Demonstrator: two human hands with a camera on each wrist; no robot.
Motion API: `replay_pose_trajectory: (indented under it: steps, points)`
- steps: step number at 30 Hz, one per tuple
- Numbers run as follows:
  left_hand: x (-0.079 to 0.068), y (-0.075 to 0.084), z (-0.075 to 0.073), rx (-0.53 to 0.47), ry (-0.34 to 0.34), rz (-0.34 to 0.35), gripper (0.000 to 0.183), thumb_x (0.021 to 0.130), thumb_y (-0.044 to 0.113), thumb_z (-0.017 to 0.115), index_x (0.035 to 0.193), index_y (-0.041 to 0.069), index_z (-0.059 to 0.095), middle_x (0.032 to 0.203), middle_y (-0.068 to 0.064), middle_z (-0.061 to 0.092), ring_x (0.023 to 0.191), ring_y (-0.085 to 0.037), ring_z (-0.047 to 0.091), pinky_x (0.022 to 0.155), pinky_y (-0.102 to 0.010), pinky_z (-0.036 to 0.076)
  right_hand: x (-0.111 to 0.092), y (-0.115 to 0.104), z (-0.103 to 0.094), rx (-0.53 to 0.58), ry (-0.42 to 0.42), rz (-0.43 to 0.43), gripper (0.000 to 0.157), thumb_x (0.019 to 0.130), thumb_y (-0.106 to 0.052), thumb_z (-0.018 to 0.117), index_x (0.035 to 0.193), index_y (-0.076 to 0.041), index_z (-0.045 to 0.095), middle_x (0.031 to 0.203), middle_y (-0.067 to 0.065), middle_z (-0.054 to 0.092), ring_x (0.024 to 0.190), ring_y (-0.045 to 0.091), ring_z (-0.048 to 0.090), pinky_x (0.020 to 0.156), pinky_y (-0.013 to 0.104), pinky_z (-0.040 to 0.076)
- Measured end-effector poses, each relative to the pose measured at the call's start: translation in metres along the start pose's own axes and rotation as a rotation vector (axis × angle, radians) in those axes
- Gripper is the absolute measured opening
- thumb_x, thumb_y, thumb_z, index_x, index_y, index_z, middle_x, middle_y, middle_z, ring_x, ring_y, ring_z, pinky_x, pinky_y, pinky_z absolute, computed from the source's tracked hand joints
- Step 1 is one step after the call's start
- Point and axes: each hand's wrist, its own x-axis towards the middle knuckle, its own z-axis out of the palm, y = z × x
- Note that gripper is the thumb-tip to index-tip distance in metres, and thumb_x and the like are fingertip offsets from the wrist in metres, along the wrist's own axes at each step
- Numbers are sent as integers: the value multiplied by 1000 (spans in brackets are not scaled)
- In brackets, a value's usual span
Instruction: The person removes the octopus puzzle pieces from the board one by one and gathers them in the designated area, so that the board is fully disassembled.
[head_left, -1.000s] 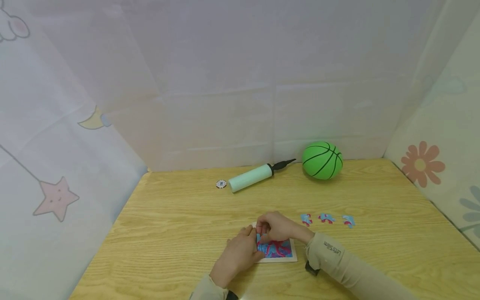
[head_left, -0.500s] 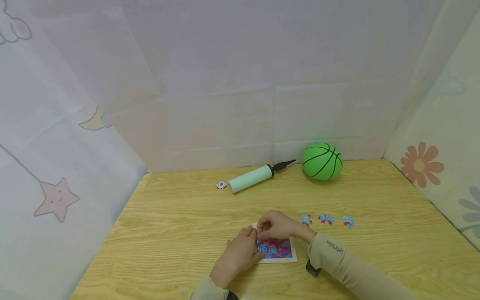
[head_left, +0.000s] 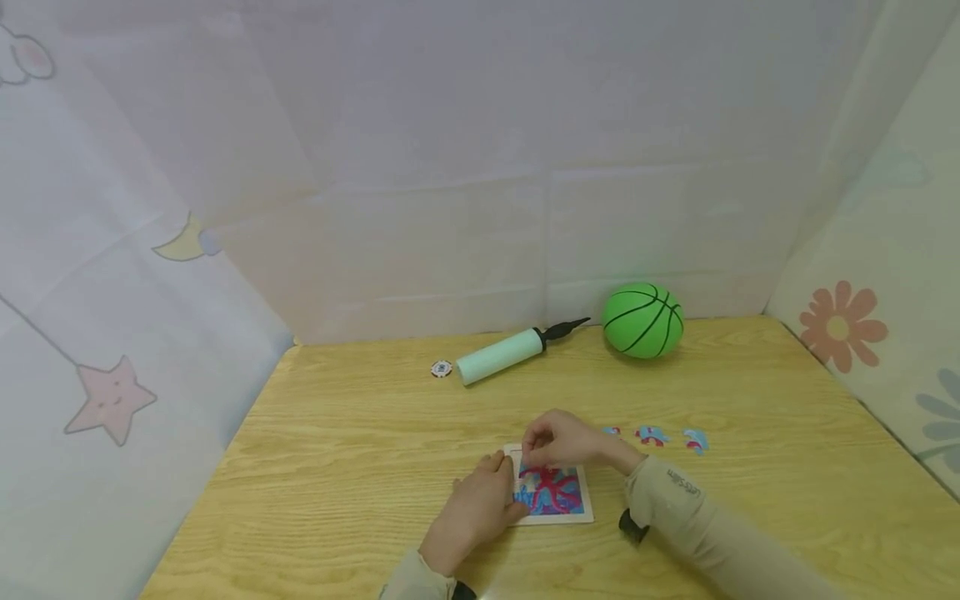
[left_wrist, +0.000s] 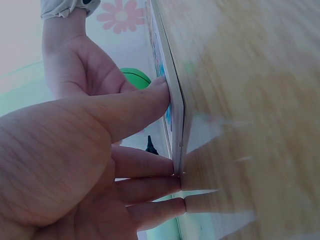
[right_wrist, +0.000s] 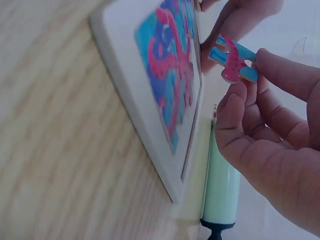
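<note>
A jigsaw puzzle in a white frame lies on the table, with a pink octopus on blue. My left hand rests at its left side. In the left wrist view the thumb presses on the frame while the straight fingers lie along its edge and the table. My right hand is over the puzzle's upper part. Between its thumb and fingers it pinches a pink and blue puzzle piece, held above the board in the right wrist view. Bare white backing shows at the puzzle's top.
Right of the board lie loose puzzle pieces, the nearest partly hidden by my right hand. Toward the back stand a green ball and a pale green hand pump, with a poker chip beside it. Walls of printed cloth enclose the table.
My right hand has moved up and slightly right with the puzzle piece, uncovering more of the octopus picture and overlapping the nearest loose piece. The left hand has stayed in place.
</note>
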Motion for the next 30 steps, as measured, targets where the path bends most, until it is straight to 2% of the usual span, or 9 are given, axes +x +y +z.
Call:
replay_pose_trajectory:
  steps: [9,12,16,19,24,30]
  points:
    - [0,1,-2,-24,-30,-34,69,86,35,72,135,-6,48,140,-22,46,131,-38,41,84,-71,41,-24,7,-30,66,9,38,12,92,-14,63,87,-3,67,78,6,66,70,16,59,65,31,53]
    - [0,2,-3,-33,-46,-46,68,87,35,71,136,-6,47,142,-22,45,132,-38,40,87,-70,40,-34,10,-40,53,24,68,14,93,-16,63,87,-4,67,81,7,67,70,17,61,54,27,48]
    - [0,3,-3,-41,-60,-52,68,87,34,71,136,-5,46,142,-22,44,132,-38,39,89,-70,39,-44,15,-50,37,46,94,14,93,-17,63,86,-6,67,75,6,64,59,16,53,46,26,38]
    - [0,2,-4,-44,-65,-52,68,87,34,71,137,-5,46,143,-21,44,133,-37,39,89,-70,38,-50,19,-55,40,51,90,14,93,-15,62,86,-5,67,70,7,59,57,16,48,51,29,42]
    - [0,2,-3,-47,-68,-49,69,87,35,70,138,-5,45,143,-21,43,133,-37,38,90,-70,37,-58,28,-60,53,59,118,13,92,-13,64,86,-2,67,76,5,62,67,14,55,60,28,51]
    - [1,1,-3,-54,-85,-55,69,88,36,69,139,-4,44,145,-21,42,134,-39,38,91,-70,37,-68,39,-61,62,54,144,14,91,-11,65,87,2,66,81,8,66,69,13,55,61,24,50]
